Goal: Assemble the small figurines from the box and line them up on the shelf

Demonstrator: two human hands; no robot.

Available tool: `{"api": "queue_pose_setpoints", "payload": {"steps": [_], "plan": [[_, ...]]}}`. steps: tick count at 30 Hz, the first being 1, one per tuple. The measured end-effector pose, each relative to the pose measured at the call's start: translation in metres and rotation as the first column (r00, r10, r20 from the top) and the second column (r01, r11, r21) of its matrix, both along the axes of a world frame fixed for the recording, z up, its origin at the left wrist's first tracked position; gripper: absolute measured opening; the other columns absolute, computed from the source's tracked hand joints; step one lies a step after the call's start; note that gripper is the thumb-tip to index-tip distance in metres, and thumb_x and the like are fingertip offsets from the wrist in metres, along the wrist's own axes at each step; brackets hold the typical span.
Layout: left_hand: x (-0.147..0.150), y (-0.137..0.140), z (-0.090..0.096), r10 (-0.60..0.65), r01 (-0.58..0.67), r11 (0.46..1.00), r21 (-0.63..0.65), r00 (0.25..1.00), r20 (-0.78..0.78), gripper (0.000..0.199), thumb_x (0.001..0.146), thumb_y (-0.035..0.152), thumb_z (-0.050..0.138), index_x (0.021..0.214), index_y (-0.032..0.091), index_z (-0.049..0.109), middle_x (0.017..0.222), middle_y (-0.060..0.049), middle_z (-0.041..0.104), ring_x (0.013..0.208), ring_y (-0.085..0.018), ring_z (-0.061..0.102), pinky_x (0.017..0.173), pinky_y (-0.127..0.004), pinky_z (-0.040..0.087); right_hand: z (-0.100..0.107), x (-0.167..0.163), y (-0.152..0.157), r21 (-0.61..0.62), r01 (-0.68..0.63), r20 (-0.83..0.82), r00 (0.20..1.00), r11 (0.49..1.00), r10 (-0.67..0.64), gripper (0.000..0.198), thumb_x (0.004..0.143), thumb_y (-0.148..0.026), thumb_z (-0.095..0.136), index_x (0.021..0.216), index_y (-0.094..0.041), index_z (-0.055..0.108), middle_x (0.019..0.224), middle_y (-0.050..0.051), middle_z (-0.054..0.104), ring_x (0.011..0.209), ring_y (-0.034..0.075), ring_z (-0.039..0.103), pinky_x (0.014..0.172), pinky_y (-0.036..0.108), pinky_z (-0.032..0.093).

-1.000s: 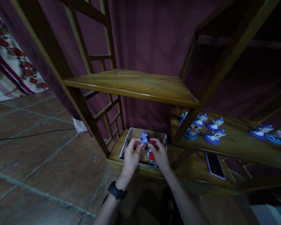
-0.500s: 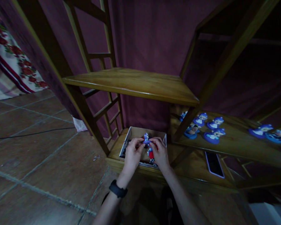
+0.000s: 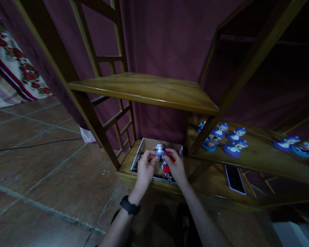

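Note:
A small purple-and-white figurine (image 3: pixel 159 148) on a round purple base is held upright above an open cardboard box (image 3: pixel 143 144). My left hand (image 3: pixel 146 166) pinches the base from the left, while my right hand (image 3: pixel 175 165) grips its right side. Both hands are closed on it with the fingertips. Inside the box, partly covered by my hands, lie a red figurine (image 3: pixel 166 168) and several dark pieces I cannot make out. A black watch sits on my left wrist.
Several similar figurines (image 3: pixel 236 148) stand on the wooden shelf (image 3: pixel 262 159) to the right. Below them lies a phone (image 3: pixel 235 179) with a pale purple edge. Over the box juts a higher wooden shelf (image 3: pixel 144 88). A slanted post (image 3: pixel 203 135) separates the box from the figurines.
The figurine has been turned between my fingers, from side-on to facing me. My hands stay at nearly the same place over the box.

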State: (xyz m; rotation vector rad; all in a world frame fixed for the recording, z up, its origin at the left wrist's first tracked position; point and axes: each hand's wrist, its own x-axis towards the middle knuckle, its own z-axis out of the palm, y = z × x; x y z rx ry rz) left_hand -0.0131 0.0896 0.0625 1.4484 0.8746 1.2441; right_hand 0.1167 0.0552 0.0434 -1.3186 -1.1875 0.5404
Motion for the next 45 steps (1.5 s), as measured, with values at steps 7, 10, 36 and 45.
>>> {"api": "queue_pose_setpoints", "payload": {"steps": [7,10,36,45], "plan": [[0.006,0.0,-0.002,-0.072,0.082,0.994,-0.066,0.988,0.139,0.017,0.071,0.024,0.062,0.08,0.019,0.049,0.071,0.002,0.058,0.067,-0.013,0.06,0.068,-0.028,0.049,0.0,-0.001,0.004,-0.051,-0.124,-0.189,0.975,0.991,0.113,0.025,0.076,-0.034,0.057,0.097,-0.02,0.06,0.088,0.003,0.066,0.079,0.017,0.06,0.073,0.029,0.049],[0.006,0.0,-0.005,-0.069,0.073,0.996,-0.047,0.994,0.088,0.015,0.072,0.024,0.061,0.081,0.019,0.05,0.072,0.001,0.059,0.069,-0.014,0.06,0.069,-0.029,0.048,0.001,-0.001,0.003,-0.046,-0.127,-0.23,0.967,0.991,0.113,0.02,0.075,-0.033,0.058,0.09,-0.02,0.06,0.081,0.001,0.065,0.075,0.015,0.06,0.071,0.027,0.048],[0.001,-0.003,0.0,0.108,-0.105,0.993,0.06,0.993,-0.047,0.013,0.071,0.024,0.063,0.082,0.019,0.064,0.081,-0.004,0.065,0.077,-0.017,0.06,0.071,-0.028,0.047,-0.001,0.002,0.0,-0.007,-0.012,0.073,0.997,1.0,0.013,0.019,0.077,-0.033,0.057,0.092,-0.023,0.062,0.086,0.001,0.064,0.078,0.017,0.06,0.071,0.028,0.047],[0.006,-0.001,-0.004,0.086,-0.084,0.994,-0.064,0.996,0.029,0.019,0.064,0.025,0.068,0.08,0.017,0.062,0.071,0.0,0.064,0.068,-0.014,0.059,0.065,-0.026,0.046,-0.002,0.004,0.0,-0.012,-0.012,0.03,0.999,1.0,0.013,0.018,0.077,-0.032,0.055,0.09,-0.022,0.061,0.082,0.001,0.064,0.074,0.016,0.06,0.068,0.027,0.048]]}}
